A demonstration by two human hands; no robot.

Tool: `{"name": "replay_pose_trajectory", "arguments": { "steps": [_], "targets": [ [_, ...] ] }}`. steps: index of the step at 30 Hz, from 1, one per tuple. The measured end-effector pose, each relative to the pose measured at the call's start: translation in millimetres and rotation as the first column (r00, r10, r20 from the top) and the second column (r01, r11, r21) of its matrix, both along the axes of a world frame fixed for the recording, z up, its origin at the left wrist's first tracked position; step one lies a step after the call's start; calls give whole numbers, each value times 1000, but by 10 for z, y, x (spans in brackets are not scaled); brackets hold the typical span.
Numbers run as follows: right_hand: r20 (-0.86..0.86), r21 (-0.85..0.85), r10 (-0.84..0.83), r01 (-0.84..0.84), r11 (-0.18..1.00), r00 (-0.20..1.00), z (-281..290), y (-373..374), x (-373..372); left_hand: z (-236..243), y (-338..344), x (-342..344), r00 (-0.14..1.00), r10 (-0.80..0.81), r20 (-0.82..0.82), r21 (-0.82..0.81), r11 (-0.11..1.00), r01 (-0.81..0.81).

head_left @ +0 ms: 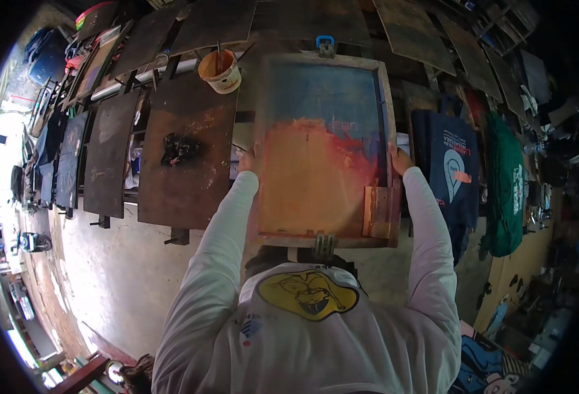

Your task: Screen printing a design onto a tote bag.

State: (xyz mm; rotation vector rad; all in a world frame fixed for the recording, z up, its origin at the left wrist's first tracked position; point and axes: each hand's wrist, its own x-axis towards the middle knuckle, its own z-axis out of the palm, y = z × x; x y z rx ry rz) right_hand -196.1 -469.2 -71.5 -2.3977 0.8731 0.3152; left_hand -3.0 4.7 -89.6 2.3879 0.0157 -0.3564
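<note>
In front of me lies a wooden screen printing frame, its mesh blue at the far end and smeared orange and red nearer to me. My left hand grips the frame's left side, its fingers partly hidden. On the opposite side my right hand is closed round the right edge. A squeegee with a wooden handle rests inside the frame's near right corner. At the far edge sits a blue-handled clamp, and a metal fitting is at the near edge. What lies under the mesh is hidden.
A paint-stained bucket holding stick-like handles stands beyond the left board, where a dark crumpled lump lies. To my right are boards with a printed navy garment and a green one. More dark boards line the far side.
</note>
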Motion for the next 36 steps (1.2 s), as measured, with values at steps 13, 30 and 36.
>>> {"name": "replay_pose_trajectory", "arguments": {
  "steps": [13,30,36],
  "targets": [
    [19,35,-42,42,999,999,22,113,-38,124,29,27,961,-269,61,237,939,248],
    [121,-18,44,-42,999,992,0,96,33,-158,178,154,956,-190,225,217,966,141],
    [211,-21,10,-5,1000,977,242,69,-60,335,93,45,946,-121,300,123,989,87]
  ]
}}
